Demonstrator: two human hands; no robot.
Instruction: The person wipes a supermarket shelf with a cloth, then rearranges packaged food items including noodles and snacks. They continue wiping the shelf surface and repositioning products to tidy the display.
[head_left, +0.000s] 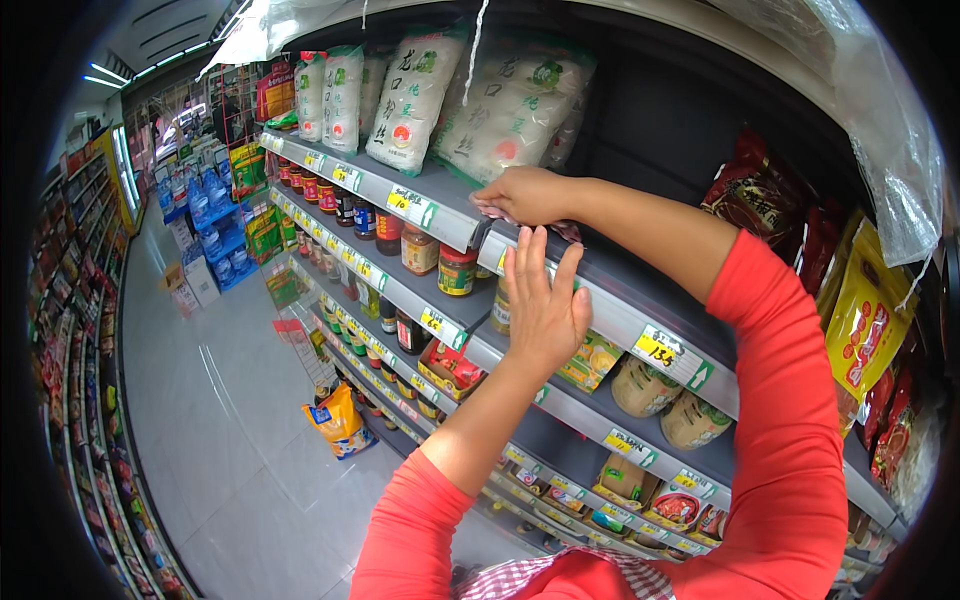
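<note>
My right hand (529, 196) grips a crumpled pink-and-white cloth (567, 230) and presses it onto the top grey shelf (448, 185), close to the joint between two shelf sections. Just below it, my left hand (549, 311) rests with spread fingers on the price-label strip (615, 313) along the shelf's front edge. It holds nothing. Behind my right hand leans a large clear bag of glass noodles (517, 105). A narrower noodle bag (416, 105) stands to its left. Under the fingers of my left hand, a jar (501, 307) is partly hidden.
Jars of sauce (456, 271) line the shelf below. Red packets (757, 195) and a yellow packet (870, 307) stand at the right. Clear plastic sheeting (877, 112) hangs above. An orange bag (337, 421) sits on the aisle floor (225, 450), beside the lower shelves.
</note>
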